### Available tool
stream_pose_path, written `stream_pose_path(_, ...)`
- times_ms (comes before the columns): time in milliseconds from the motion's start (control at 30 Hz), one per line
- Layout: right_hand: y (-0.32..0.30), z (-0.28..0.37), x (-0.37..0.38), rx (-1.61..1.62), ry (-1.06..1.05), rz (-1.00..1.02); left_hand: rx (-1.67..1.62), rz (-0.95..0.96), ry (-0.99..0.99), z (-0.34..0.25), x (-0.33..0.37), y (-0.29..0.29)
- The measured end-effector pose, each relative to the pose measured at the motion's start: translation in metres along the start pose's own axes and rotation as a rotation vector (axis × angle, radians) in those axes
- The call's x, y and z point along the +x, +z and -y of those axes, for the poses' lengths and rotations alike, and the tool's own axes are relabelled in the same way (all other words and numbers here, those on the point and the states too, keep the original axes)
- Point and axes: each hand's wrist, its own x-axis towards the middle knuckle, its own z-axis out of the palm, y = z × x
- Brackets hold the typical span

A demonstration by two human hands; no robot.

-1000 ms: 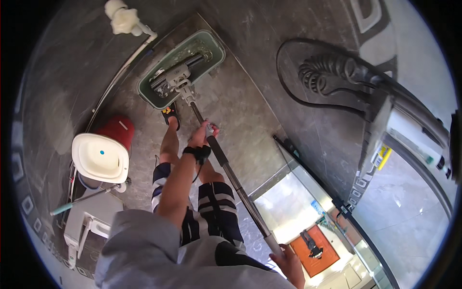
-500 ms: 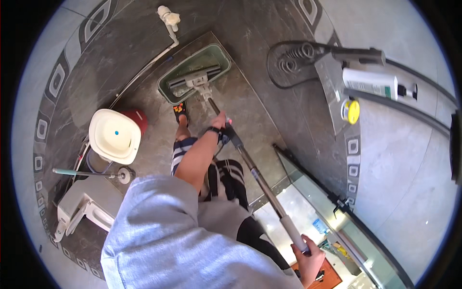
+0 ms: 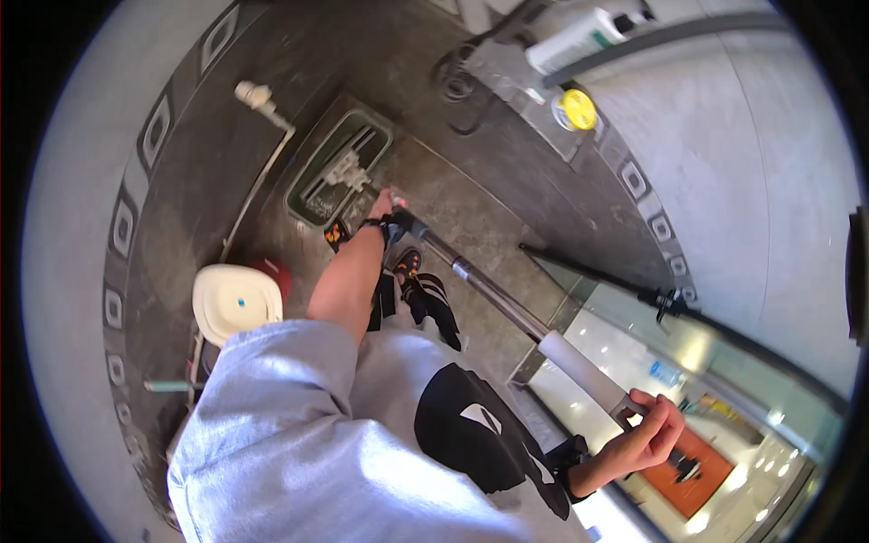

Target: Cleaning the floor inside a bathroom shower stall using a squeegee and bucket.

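Observation:
A long-handled mop (image 3: 493, 294) slants across the view, its grey pole ending in a pale grip at the lower right. Its wide head (image 3: 347, 169) rests inside a grey-green rectangular bucket (image 3: 291, 197) on the floor. My left hand (image 3: 384, 206) is closed round the pole low down, close to the head. At the other end, my right hand (image 3: 647, 430) holds the tip of the grip with curled fingers; part of that hold is hidden. What lies in the bottom of the bucket cannot be made out clearly.
A cream basin (image 3: 237, 303) sits over a red bucket (image 3: 276, 271) at left, near a wall pipe with a tap (image 3: 255, 94). At right a corner shelf (image 3: 534, 109) holds a white pump bottle (image 3: 570, 41) and a yellow-lidded tub (image 3: 577, 109). A glass door (image 3: 625, 317) stands below.
The handle end and my right hand have swung right and slightly up. The mop head has turned inside the bucket. My view has shifted, and my other sandalled foot now shows.

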Motion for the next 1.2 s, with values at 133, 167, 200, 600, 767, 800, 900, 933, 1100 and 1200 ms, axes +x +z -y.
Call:
stream_pose_path(133,-0.009,0.015,-0.006,0.396,0.063,0.045,-1.329,0.165,-0.778,0.067,0.027,-0.087)
stream_pose_path(167,0.002,0.015,-0.013,0.430,0.036,0.025,-1.442,0.230,-0.886,0.038,0.027,-0.063)
stream_pose_path(200,0.010,0.017,-0.015,0.423,0.040,0.025,-1.546,0.264,-1.010,0.006,0.017,-0.055)
stream_pose_path(600,0.024,0.042,-0.044,1.330,0.234,-0.095,-1.460,0.347,-1.195,-0.054,-0.020,-0.113)
stream_pose_path(767,0.026,0.046,-0.036,1.319,0.155,-0.085,-1.308,0.348,-1.136,-0.032,-0.015,-0.114)
stream_pose_path(800,0.027,0.047,-0.038,1.312,0.161,-0.091,-1.237,0.330,-1.109,-0.030,-0.017,-0.114)
stream_pose_path(900,0.034,0.044,-0.037,1.321,0.175,-0.224,-1.166,0.333,-1.091,-0.036,-0.025,-0.109)
stream_pose_path(933,0.035,0.037,-0.032,1.280,0.071,-0.097,-1.174,0.343,-1.084,-0.040,-0.026,-0.109)
stream_pose_path(1100,0.038,0.035,-0.025,1.176,-0.071,0.154,-1.255,0.425,-1.023,-0.047,-0.039,-0.119)
stream_pose_path(1200,0.045,0.033,-0.026,1.094,-0.090,0.138,-1.102,0.634,-0.896,-0.062,-0.046,-0.116)
